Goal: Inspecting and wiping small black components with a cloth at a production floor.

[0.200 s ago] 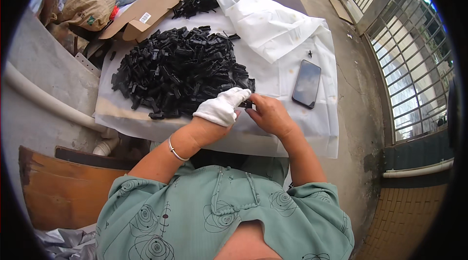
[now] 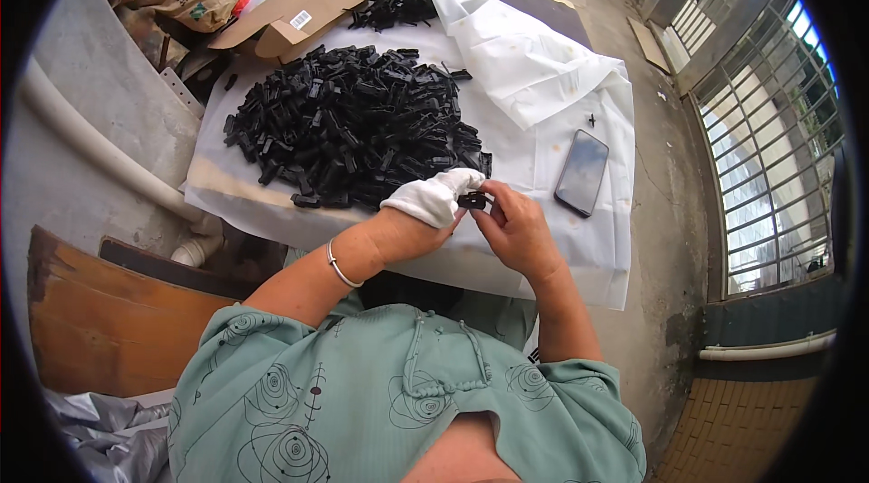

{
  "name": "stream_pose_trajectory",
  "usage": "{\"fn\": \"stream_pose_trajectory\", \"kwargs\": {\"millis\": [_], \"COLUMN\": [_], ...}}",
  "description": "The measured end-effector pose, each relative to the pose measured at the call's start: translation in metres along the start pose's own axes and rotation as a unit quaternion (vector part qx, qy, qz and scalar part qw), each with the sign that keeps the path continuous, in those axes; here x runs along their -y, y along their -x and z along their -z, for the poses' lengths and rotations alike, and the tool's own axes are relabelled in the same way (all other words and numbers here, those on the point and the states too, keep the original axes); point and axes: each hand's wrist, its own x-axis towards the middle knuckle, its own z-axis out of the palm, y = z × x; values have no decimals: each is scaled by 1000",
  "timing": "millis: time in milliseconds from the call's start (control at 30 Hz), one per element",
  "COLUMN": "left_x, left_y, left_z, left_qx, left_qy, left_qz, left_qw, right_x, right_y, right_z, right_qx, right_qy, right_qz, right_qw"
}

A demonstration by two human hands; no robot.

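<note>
Between my two hands, at the near right edge of the pile, is a small black plastic part. My left hand, in a white glove, has its fingers closed round the part's left side. On the other side my bare right hand pinches it between thumb and fingers. A large heap of similar black plastic parts lies just beyond and to the left of my hands. The fingers partly cover the held part, so its exact kind cannot be made out.
White sheeting covers the table and is bunched at the far right. A dark phone lies to the right, with a tiny black piece beyond it. Farther back are a smaller black pile and a cardboard flap. A pipe runs along the left.
The whole view has shifted slightly. The black part shows more plainly between my hands now, and my right thumb and fingers have moved a little apart around it.
</note>
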Motion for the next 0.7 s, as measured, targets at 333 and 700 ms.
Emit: {"fn": "stream_pose_trajectory", "kwargs": {"millis": [333,700], "left_x": [-14,-15], "left_y": [20,44], "left_z": [20,25], "left_qx": [-35,-120], "left_qy": [458,299], "left_qz": [175,48], "left_qw": [871,946], "right_x": [46,58], "right_y": [-2,-10], "right_z": [-25,-21], "right_qx": [-161,25], "right_qy": [-79,-124], "right_qz": [58,30], "right_qw": [982,991]}}
